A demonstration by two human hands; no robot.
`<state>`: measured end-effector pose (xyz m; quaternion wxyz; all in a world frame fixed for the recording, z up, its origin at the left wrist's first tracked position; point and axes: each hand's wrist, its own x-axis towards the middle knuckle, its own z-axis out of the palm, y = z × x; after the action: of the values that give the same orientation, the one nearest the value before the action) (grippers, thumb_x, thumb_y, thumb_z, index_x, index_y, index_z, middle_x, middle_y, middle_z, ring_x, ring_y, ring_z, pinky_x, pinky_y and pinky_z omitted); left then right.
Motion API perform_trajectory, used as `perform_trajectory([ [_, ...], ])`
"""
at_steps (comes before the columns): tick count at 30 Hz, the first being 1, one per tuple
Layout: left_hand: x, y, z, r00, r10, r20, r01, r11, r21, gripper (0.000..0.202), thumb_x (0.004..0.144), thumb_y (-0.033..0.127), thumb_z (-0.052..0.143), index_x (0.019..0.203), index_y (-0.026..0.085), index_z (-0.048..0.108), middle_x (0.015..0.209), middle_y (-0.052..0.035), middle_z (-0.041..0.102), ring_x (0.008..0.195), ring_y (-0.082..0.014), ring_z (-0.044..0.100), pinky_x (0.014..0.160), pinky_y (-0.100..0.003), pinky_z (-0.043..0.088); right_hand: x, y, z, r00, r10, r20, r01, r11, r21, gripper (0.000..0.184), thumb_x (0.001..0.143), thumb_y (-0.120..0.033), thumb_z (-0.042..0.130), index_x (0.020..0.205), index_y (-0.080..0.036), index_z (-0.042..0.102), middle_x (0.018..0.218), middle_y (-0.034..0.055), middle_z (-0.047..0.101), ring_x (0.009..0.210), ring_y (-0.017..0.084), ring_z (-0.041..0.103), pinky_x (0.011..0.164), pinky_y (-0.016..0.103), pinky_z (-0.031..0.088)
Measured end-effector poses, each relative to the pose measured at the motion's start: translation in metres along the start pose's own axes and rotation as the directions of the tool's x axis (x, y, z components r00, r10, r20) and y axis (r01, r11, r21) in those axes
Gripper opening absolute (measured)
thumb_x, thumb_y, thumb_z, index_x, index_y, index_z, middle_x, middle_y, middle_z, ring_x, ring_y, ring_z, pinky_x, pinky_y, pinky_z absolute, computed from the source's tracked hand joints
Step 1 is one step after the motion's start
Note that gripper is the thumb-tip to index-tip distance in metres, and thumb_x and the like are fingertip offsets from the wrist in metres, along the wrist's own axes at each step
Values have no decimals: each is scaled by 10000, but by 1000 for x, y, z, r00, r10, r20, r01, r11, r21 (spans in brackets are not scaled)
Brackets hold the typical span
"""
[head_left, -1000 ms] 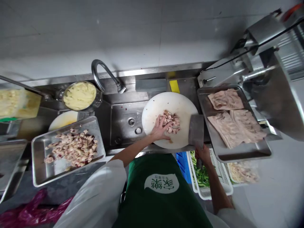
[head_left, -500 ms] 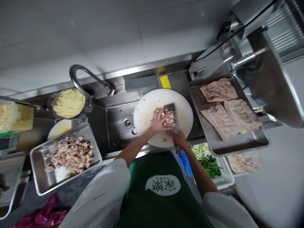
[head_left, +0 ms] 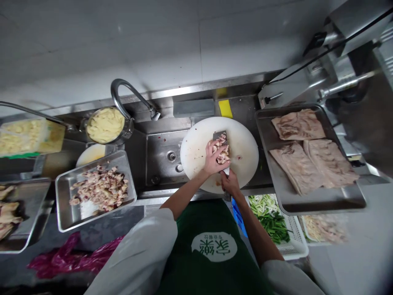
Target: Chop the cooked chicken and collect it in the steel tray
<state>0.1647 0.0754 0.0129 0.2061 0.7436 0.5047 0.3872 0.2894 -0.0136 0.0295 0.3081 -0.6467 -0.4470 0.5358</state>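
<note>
A round white cutting board lies over the right part of a steel sink. On the board, chopped meat pieces are heaped on the flat blade of a cleaver. My left hand is cupped over the heap, pressing it against the blade. My right hand is closed round the cleaver's handle at the board's near edge.
A steel tray of chopped meat sits left of the sink; a larger tray with flat meat slabs sits right of the board. A pot of yellow food and a tap stand behind. A white basket of greens is below.
The cleaver came from the board's right edge under the meat pile. My left hand gathered the pieces onto the blade, and my right hand moved in close beside it.
</note>
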Motion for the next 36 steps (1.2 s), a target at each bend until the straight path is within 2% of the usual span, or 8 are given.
perform_trajectory([
  [5, 2, 10, -33, 992, 26, -127, -29, 999, -21, 696, 767, 645, 709, 1323, 236, 622, 1540, -130, 323, 1465, -379, 288, 1227, -600, 263, -10, -22, 8, 989, -144, -36, 136, 976, -169, 421, 895, -570, 486, 980, -177, 609, 632, 42, 645, 616, 213, 647, 562, 284, 504],
  [9, -17, -6, -96, 960, -1, -282, 13, 999, 40, 717, 709, 611, 764, 1307, 236, 637, 1543, -128, 345, 1445, -382, 342, 1234, -576, 293, -19, -47, 52, 967, -245, 67, 254, 927, -275, 428, 914, -535, 478, 1017, -157, 650, 751, 109, 702, 731, 254, 683, 636, 317, 519],
  [18, -184, -106, -321, 716, -298, -631, 489, 859, 149, 628, 828, 529, 646, 1372, 226, 566, 1532, -146, 325, 1455, -356, 311, 1191, -554, 315, -66, -108, 310, 753, -253, 608, 499, 821, -276, 213, 930, -364, 489, 929, -202, 628, 762, 72, 689, 719, 214, 654, 603, 264, 445],
  [21, -248, -155, -374, 587, -396, -706, 640, 761, 105, 541, 908, 481, 555, 1386, 227, 550, 1456, -148, 403, 1409, -313, 372, 1167, -519, 341, -82, -123, 395, 673, -183, 716, 519, 807, -281, 121, 922, -253, 510, 859, -215, 606, 709, 52, 664, 707, 202, 649, 599, 251, 419],
  [24, -299, -204, -407, 516, -465, -720, 727, 682, 81, 467, 956, 451, 488, 1316, 175, 599, 1349, -163, 476, 1313, -273, 465, 1130, -481, 387, -86, -128, 437, 675, -139, 725, 559, 737, -379, 117, 919, -200, 539, 815, -217, 590, 713, 62, 665, 738, 204, 662, 624, 252, 409],
  [29, -343, -246, -438, 621, -550, -558, 748, 629, 212, 456, 960, 448, 492, 1279, 152, 630, 1426, -191, 444, 1376, -307, 406, 1153, -534, 353, -72, -114, 387, 806, -58, 589, 379, 815, -439, 183, 945, -374, 542, 848, -221, 568, 589, 6, 588, 464, 167, 557, 482, 268, 390],
  [33, -334, -238, -445, 576, -474, -666, 755, 620, 212, 419, 981, 437, 465, 1266, 182, 634, 1439, -174, 470, 1385, -304, 420, 1171, -548, 338, -68, -94, 274, 926, -27, 376, 127, 962, -242, 469, 871, -686, 567, 801, -223, 546, 501, -38, 528, 379, 142, 493, 401, 265, 402],
  [36, -301, -217, -427, 586, -371, -720, 659, 735, 158, 390, 1012, 394, 409, 1235, 167, 635, 1346, -164, 552, 1325, -264, 504, 1154, -486, 397, -81, -76, 184, 1000, -27, 11, 28, 989, -143, 565, 780, -772, 629, 731, -217, 535, 507, -13, 555, 403, 140, 516, 398, 259, 422],
])
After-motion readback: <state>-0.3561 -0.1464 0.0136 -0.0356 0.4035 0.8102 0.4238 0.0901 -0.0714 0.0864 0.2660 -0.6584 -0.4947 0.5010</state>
